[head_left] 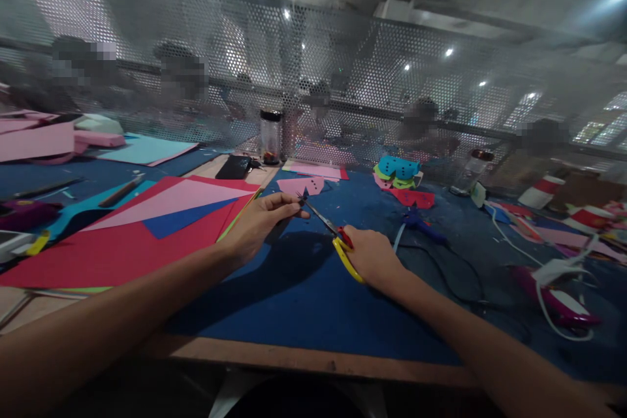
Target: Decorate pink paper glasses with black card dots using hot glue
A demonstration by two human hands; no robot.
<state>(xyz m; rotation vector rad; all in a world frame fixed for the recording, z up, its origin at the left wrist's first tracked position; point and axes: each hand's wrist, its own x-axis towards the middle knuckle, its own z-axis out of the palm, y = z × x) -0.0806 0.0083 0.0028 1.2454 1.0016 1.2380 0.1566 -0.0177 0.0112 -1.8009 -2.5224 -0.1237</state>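
Over the blue table mat, my left hand [262, 219] pinches a small dark piece [302, 196] with thin, fringe-like strips at its tip; its material is too small to make out. My right hand [375, 258] grips a pair of scissors [345, 262] by the yellow and red handles. Their blades point up and left, and the tips reach the dark piece at my left fingertips. Whether the blades touch it or are parted, I cannot tell. Just beyond lies a pink paper cutout [302, 185] with small dark dots and a notch.
Red paper sheets [171, 241] lie at left, with pink and blue paper on top. A phone [234, 167] and a jar [270, 137] stand behind. Right are stacked cutouts [398, 168], a blue glue gun [425, 225], a purple glue gun [558, 300] and cords. Perforated metal panels close the back.
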